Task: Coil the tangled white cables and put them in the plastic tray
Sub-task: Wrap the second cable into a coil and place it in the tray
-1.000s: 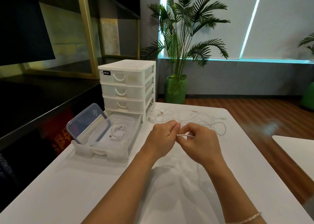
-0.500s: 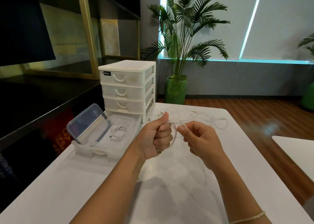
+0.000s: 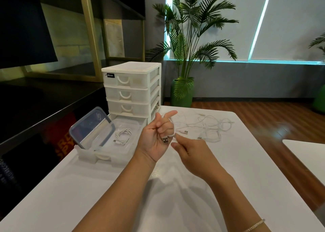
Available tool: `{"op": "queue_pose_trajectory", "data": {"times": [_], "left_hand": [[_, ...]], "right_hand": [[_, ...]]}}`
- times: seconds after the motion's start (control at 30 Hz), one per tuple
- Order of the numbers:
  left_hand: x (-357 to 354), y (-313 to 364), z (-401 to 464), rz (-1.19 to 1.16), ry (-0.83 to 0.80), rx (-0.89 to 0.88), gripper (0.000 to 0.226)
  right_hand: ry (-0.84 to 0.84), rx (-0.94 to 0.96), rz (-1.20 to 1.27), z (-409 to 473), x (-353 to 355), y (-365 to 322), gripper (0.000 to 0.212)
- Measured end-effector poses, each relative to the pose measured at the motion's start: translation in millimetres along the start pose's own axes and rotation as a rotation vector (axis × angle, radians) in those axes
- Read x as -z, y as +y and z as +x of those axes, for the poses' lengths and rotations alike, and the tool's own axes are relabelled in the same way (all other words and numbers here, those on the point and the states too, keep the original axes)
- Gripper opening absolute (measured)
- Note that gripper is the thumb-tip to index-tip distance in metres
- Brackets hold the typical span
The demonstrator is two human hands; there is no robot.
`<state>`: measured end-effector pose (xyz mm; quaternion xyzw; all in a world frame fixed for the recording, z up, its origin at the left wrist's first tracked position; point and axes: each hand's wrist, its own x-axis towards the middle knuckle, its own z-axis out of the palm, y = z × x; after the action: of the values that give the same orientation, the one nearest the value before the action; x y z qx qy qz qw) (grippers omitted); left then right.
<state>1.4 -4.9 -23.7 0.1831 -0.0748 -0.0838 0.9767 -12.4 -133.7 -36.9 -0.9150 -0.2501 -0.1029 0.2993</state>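
At frame centre, the left hand (image 3: 155, 140) is held palm-up above the table (image 3: 105, 187), index finger extended and the other fingers curled around a white cable (image 3: 172, 126) looped over it, with the USB plug (image 3: 165, 140) hanging at the palm. The right hand (image 3: 190, 150), just right of it, pinches the same cable near the plug with curled fingers. The tangled cables (image 3: 207, 126) lie on the table right of centre, beyond the hands, and one coiled cable (image 3: 123, 136) lies in the open tray (image 3: 103, 157), left of centre below the drawer unit (image 3: 131, 89).
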Motion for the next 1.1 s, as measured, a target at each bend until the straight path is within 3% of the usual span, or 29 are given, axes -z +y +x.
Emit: {"op": "queue_pose_trajectory", "data": {"times": [0.13,0.23,0.3,0.47,0.6,0.7,0.87,0.97,1.1], "left_hand": [[-4,1,1,0.295,0.125,-0.107,0.038],[-5,-3,1,0.780,0.207,-0.190,0.026],[-5,-7,0,1.028,0.233,-0.221,0.029],[-1,-11,2,1.473,0.231,-0.274,0.041],[3,-16,1,1.714,0.158,-0.229,0.032],[3,-16,1,1.606,0.090,-0.096,0.035],[-1,-11,-2,1.375,0.009,0.175,0.063],[-1,-1,-5,1.066,-0.055,0.200,0.059],[1,1,-5,0.753,-0.018,0.210,0.059]], "right_hand": [[0.010,0.054,-0.034,-3,3,-1,0.030],[0.070,0.053,-0.045,-4,9,-2,0.019],[0.110,0.041,-0.062,-4,13,-2,0.022],[0.182,0.036,-0.064,-5,18,-1,0.015],[0.315,0.018,-0.003,-4,23,5,0.013],[0.337,0.004,0.034,-3,26,10,0.013],[0.411,-0.002,0.140,-4,25,11,0.010],[0.423,-0.027,0.265,-4,29,14,0.009],[0.381,-0.008,0.350,-3,27,12,0.013]]}}
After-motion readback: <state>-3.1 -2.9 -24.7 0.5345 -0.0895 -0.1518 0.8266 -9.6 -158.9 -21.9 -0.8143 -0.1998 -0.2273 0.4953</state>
